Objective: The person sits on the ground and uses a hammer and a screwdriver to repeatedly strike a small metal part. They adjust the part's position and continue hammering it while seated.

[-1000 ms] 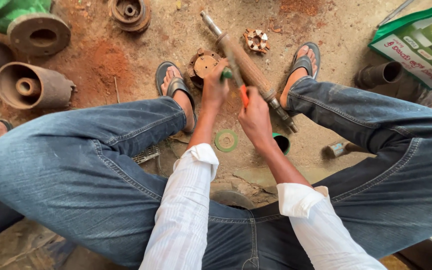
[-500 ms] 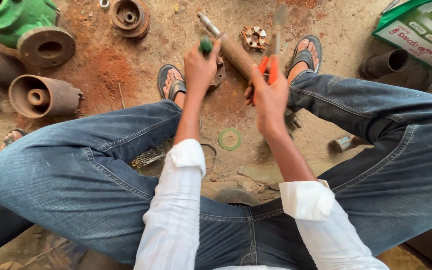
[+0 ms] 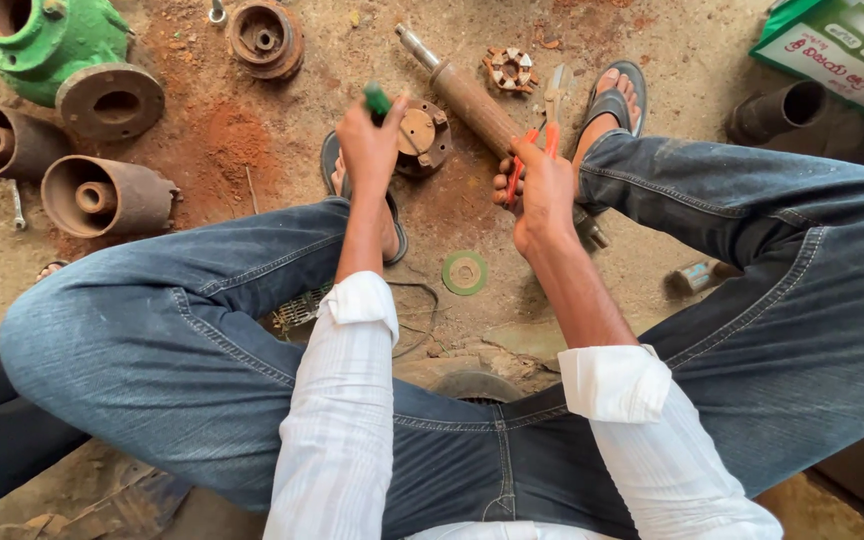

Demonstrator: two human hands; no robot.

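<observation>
Hands raised over the rusty shaft [image 3: 472, 102]: left hand [image 3: 370, 145] gripping a green-handled tool [image 3: 378, 99], right hand [image 3: 542, 185] clutching orange-handled pliers [image 3: 544, 125]; a slip could strike bare toes.

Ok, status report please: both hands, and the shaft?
Left hand shut on green handle. Right hand shut on orange pliers. Rusty shaft on ground between the feet, nothing covering it.

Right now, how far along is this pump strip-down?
Done: rusty housings and a round impeller already lie apart on the dirt. In hand: left hand grips a green-handled tool, right hand holds orange-handled pliers. Left: the rusty shaft lies unattended.
</observation>
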